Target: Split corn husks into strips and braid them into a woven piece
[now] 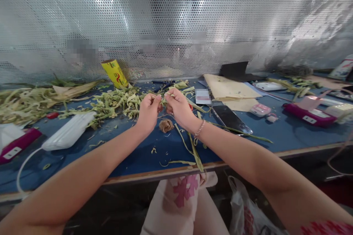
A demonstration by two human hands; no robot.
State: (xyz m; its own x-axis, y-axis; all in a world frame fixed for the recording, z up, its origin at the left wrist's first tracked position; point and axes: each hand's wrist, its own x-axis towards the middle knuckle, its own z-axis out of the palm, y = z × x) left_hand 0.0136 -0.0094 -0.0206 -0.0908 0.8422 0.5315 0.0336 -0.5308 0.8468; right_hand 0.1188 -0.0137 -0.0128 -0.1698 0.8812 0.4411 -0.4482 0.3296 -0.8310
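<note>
My left hand (149,112) and my right hand (179,108) meet above the table, thumbs and fingertips pinched together. A bit of thin pale-green leaf strip (163,103) shows between them; most of it is hidden by the fingers. Just below the hands lies a small ball of brown twine (166,125). Beside my left hand is a heap of curled green leaf strips (118,103). Several loose strips (195,150) lie below my right hand, one reaching the table's front edge.
A yellow tube (114,73) leans by the perforated metal screen (165,18). To the right are a phone (231,118), brown paper (231,86) and a magenta power strip (309,115). At left sit a white corded device (68,132) and another magenta power strip (20,145).
</note>
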